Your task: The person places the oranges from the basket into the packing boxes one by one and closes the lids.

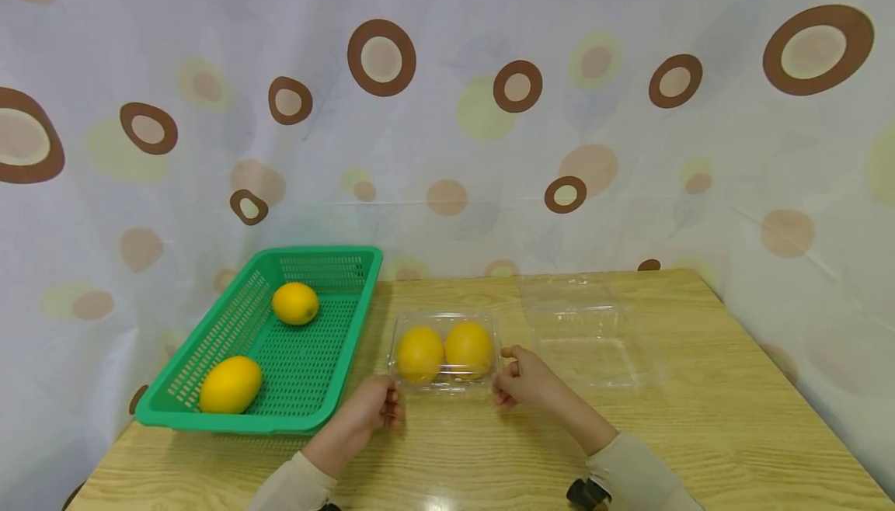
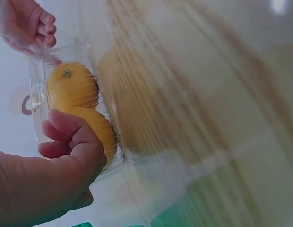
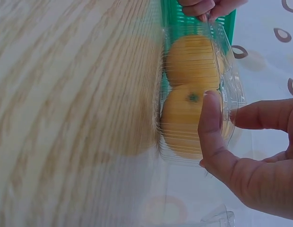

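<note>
A clear plastic clamshell box stands on the table with two yellow-orange citrus fruits side by side inside, its lid down over them. At its front left corner, my left hand pinches the rim between thumb and curled fingers, as the right wrist view shows. My right hand holds the opposite end, thumb on the ribbed side wall and index fingertip at the lid's edge. One fruit's green stem end faces the right hand through the plastic.
To the left, a green plastic basket holds two more yellow fruits. Another clear box, opened out, lies right of the filled one. Behind the wooden table hangs a patterned curtain.
</note>
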Demonstrator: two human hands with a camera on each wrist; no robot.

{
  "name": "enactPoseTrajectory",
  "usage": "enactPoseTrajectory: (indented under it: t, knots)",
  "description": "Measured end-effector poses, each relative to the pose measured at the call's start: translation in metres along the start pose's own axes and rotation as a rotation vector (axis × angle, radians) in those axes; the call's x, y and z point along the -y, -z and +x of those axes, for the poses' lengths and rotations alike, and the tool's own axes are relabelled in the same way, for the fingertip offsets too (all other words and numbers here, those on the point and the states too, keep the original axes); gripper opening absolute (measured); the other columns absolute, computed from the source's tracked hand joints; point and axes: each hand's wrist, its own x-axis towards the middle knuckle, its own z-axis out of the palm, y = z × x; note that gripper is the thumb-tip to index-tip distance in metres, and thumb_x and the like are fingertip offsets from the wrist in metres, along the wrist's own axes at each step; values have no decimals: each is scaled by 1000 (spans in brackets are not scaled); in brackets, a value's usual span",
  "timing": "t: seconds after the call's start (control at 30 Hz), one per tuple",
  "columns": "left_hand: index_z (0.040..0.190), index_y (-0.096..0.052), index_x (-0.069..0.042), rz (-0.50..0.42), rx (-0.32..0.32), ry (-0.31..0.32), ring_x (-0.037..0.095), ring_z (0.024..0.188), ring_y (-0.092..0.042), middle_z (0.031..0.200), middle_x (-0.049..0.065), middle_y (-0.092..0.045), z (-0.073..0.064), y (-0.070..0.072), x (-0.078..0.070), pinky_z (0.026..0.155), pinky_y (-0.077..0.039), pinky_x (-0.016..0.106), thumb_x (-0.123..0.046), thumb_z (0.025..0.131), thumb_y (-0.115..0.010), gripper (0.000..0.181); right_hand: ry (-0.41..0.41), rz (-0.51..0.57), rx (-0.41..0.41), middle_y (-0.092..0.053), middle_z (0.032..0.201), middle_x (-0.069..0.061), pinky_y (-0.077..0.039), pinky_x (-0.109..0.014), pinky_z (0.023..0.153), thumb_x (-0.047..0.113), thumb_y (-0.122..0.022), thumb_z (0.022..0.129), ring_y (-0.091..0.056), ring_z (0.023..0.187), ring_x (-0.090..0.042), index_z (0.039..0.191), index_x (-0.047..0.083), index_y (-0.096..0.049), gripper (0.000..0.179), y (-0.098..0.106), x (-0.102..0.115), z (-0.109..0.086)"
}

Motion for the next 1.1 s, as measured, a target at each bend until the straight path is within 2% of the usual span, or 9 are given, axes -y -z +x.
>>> enactPoseTrajectory:
  t: [0.5,0.87,1.1]
  knots:
    - [73,-40,-12,19,4,-4,8,52,-40,62,-5,-38,0,-1,-1,50,-38,22,-8,91,-30,22,-32,62,9,-62,81,-22,-55,-36,64,-2,-50,89,-64,64,-18,130,-20,-21,53,2,4,-1]
    - [71,-40,-12,16,7,2,8,52,-41,62,-5,-38,-1,-1,-3,50,-37,22,-6,88,-30,21,-34,-30,-58,-59,75,-14,-52,-31,57,-2,-49,89,-51,56,-12,126,-16,-27,45,-4,3,0]
    - [72,-40,-13,4,9,5,8,53,-41,63,-5,-40,-1,-1,-3,50,-37,22,-8,89,-30,21,-25,-28,-41,-59,76,-17,-51,-30,56,-2,-48,90,-51,56,-12,127,-16,-24,46,-4,2,-2]
